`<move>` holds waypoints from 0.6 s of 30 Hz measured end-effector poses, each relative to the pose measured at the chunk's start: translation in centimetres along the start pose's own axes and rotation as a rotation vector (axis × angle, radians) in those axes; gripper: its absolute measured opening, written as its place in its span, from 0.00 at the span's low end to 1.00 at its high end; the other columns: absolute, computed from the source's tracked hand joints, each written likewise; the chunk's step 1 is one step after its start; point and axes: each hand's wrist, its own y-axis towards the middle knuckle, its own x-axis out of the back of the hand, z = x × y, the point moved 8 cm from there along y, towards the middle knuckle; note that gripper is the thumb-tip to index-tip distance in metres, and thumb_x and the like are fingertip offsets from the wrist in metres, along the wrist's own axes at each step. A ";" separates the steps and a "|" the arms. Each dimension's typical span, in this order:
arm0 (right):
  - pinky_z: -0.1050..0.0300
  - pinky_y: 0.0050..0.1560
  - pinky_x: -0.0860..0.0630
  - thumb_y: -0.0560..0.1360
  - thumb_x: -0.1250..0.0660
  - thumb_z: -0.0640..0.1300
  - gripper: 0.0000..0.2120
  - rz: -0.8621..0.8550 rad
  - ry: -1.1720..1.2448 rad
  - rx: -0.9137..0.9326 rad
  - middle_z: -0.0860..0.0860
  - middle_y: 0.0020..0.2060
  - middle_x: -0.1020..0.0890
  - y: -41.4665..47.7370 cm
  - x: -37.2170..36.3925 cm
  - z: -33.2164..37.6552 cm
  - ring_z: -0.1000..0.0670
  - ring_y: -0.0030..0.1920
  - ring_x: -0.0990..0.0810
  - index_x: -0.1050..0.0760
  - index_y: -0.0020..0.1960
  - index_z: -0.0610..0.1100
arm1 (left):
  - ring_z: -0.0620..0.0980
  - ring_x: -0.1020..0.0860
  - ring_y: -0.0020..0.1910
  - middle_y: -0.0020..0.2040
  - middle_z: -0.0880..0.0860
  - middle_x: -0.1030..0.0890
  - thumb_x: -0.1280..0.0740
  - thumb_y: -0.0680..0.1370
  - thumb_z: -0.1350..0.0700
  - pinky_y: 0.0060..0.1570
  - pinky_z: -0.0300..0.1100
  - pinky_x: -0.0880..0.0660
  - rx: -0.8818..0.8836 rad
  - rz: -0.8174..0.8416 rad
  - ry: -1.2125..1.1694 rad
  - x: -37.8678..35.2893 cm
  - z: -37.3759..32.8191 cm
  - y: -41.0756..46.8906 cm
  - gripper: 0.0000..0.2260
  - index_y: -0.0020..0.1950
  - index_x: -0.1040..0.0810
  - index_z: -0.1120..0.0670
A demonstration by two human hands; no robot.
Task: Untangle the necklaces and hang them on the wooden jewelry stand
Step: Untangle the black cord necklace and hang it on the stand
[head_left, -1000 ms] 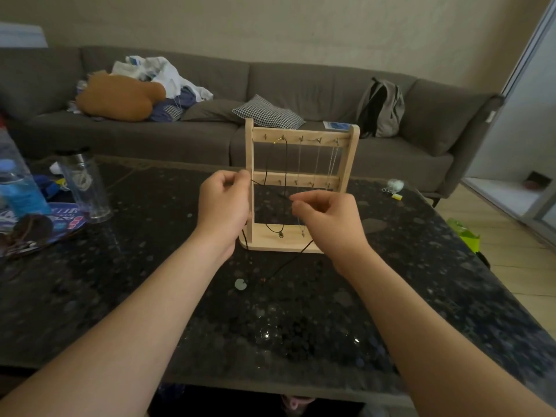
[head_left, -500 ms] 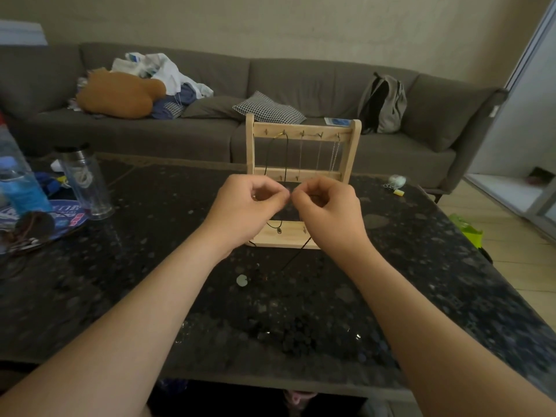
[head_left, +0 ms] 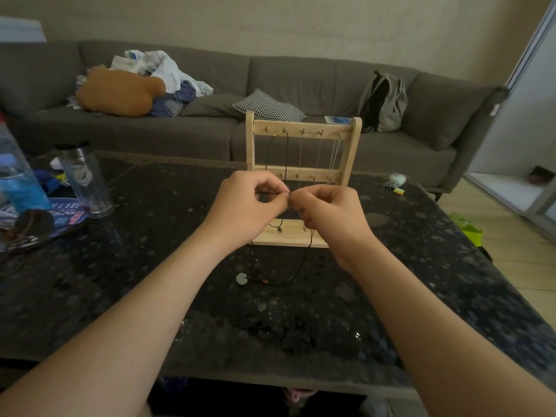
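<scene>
The wooden jewelry stand (head_left: 351, 152) stands upright on the dark speckled table (head_left: 120, 284). A black cord necklace (head_left: 287, 152) and a few thin silver chains (head_left: 332, 152) hang from its top pegs. In front of the stand, my left hand (head_left: 246, 207) and my right hand (head_left: 329, 212) meet fingertip to fingertip, both pinching the ends of another black cord necklace (head_left: 304, 263). Its loop droops down onto the table, where a pale round pendant (head_left: 241, 278) lies.
A clear bottle (head_left: 84, 179) and a blue bottle (head_left: 18, 182) stand at the left beside a plate (head_left: 64, 215) of small items. A grey sofa (head_left: 301, 82) with clothes, a cushion and a backpack (head_left: 383, 100) runs behind the table. Small objects (head_left: 395, 182) lie at the table's far right.
My hands came together from apart a second ago, and now pinch the cord ends close in front of the stand's lower bar. The view has shifted slightly.
</scene>
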 end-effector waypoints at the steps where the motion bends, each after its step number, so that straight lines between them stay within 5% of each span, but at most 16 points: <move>1: 0.59 0.46 0.23 0.80 0.28 0.43 0.06 0.009 -0.012 0.002 0.57 0.30 0.17 0.0 -0.1 0.0 0.58 0.37 0.19 0.13 0.46 0.45 | 0.33 0.19 0.47 0.46 0.40 0.16 0.25 0.81 0.55 0.46 0.29 0.25 -0.002 -0.005 0.011 0.0 0.0 0.0 0.04 0.54 0.12 0.48; 9: 0.65 0.40 0.25 0.84 0.34 0.43 0.07 0.080 -0.088 0.059 0.52 0.40 0.15 -0.1 -0.8 0.2 0.64 0.34 0.20 0.18 0.52 0.44 | 0.35 0.18 0.50 0.48 0.41 0.14 0.25 0.81 0.56 0.47 0.24 0.24 -0.045 0.004 0.010 0.2 -0.3 -0.1 0.04 0.55 0.12 0.49; 18: 0.65 0.36 0.26 0.86 0.37 0.44 0.08 0.131 -0.152 0.082 0.52 0.38 0.19 -0.3 -1.2 0.3 0.62 0.32 0.24 0.19 0.54 0.45 | 0.36 0.16 0.48 0.45 0.41 0.12 0.24 0.80 0.55 0.47 0.27 0.22 0.015 -0.014 -0.057 0.4 0.1 -0.1 0.04 0.52 0.10 0.49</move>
